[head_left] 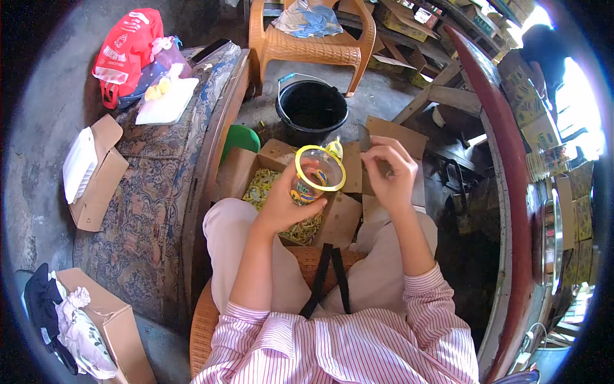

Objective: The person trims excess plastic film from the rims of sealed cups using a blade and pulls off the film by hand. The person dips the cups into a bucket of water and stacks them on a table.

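Observation:
My left hand is wrapped round a clear plastic cup with a yellow rim and coloured print, its mouth tipped up toward me. At the far side of the rim sits a small yellow and white piece; whether it is attached to the cup I cannot tell. To the right, the fingers of my right hand are pinched together beside a thin dark grey flat piece, perhaps a blade. Below the cup, an open cardboard box holds many yellow-green and white strips, partly hidden by my left hand.
A black bucket stands beyond the boxes, before an orange plastic chair. Another open carton is at the right. A patterned couch runs along my left, and a red-edged wooden table along my right.

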Demonstrator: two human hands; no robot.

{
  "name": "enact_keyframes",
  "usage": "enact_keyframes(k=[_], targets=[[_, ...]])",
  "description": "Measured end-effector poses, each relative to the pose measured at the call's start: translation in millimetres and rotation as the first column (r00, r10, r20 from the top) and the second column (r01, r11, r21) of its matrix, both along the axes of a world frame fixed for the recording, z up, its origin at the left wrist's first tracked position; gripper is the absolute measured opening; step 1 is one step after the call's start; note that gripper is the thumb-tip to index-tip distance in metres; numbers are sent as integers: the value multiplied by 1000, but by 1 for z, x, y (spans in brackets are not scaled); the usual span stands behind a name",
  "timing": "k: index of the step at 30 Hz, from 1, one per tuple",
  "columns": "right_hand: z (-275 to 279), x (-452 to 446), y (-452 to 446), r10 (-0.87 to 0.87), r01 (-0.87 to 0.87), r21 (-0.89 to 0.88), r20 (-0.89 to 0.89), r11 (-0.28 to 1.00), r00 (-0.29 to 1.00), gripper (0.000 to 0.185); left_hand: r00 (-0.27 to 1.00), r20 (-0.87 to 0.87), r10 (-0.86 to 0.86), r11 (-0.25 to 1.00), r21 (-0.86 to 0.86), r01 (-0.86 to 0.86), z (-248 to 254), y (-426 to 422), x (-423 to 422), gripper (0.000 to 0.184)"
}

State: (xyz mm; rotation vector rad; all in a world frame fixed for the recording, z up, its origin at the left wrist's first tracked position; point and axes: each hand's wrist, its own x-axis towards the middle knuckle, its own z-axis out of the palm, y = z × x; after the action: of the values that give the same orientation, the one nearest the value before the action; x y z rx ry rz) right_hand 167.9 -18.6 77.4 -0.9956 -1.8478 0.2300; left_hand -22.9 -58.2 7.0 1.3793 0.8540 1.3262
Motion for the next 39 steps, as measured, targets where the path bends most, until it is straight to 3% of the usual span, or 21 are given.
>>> enact_keyframes(k=[2, 6, 9, 18, 23, 39], targets=[[-11, -4, 5, 6, -7, 19, 40, 1000, 999, 9, 996, -77, 43, 999, 16, -42, 1, 2, -4, 59], [-31, -16, 12, -10, -31, -250, -162, 968, 987, 13, 983, -168, 77, 995, 69, -66, 2, 5, -4, 58], [-42, -14, 15, 10, -74, -248, -251, 966, 968, 11, 974, -197, 111, 992, 79, -97, -5, 8, -1, 57], [-39, -2, 10, 70, -73, -231, -22, 970, 997, 17, 930, -336, 149, 988, 90, -126, -16, 15, 6, 52], [-52, 0, 15, 14, -38, -213, -113, 976, 993, 14, 899, -402, 171, 983, 133, -128, -11, 15, 10, 51], [-56, -6, 15, -7, 6, -174, -5, 985, 1000, 11, 957, -289, 3, 996, -89, -30, -6, 13, 3, 50]])
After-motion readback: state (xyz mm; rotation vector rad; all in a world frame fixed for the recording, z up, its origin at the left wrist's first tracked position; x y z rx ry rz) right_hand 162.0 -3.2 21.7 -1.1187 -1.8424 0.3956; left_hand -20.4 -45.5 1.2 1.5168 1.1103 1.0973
